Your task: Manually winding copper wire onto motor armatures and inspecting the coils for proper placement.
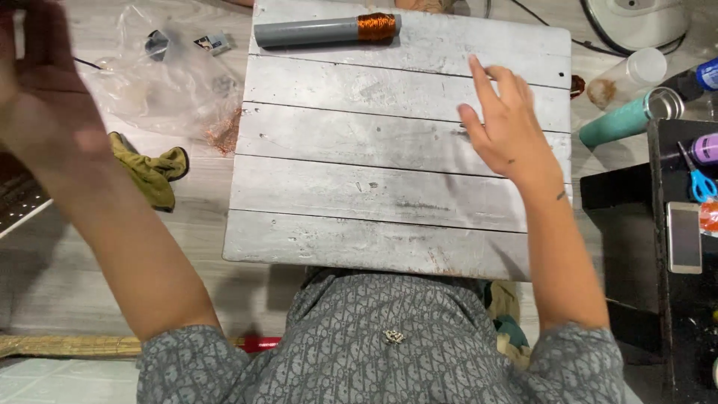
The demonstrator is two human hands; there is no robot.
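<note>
A person in a grey patterned shirt is looking down at a grey-painted wooden board (389, 172) made of planks. The right hand (505, 127) is hovering open over the board's right side, fingers spread and pointing away. Beyond its fingertips, toward the left, a grey tube (314, 31) wound with copper wire at one end is lying along the far plank. The left hand (37, 97) is blurring, raised open well off the board's left edge. Just right of that hand, a clear plastic bag (161, 82) and an olive cloth (149, 172) are lying on the floor. Right of the right hand, a teal bottle (621, 120) is lying near blue scissors (699, 179).
</note>
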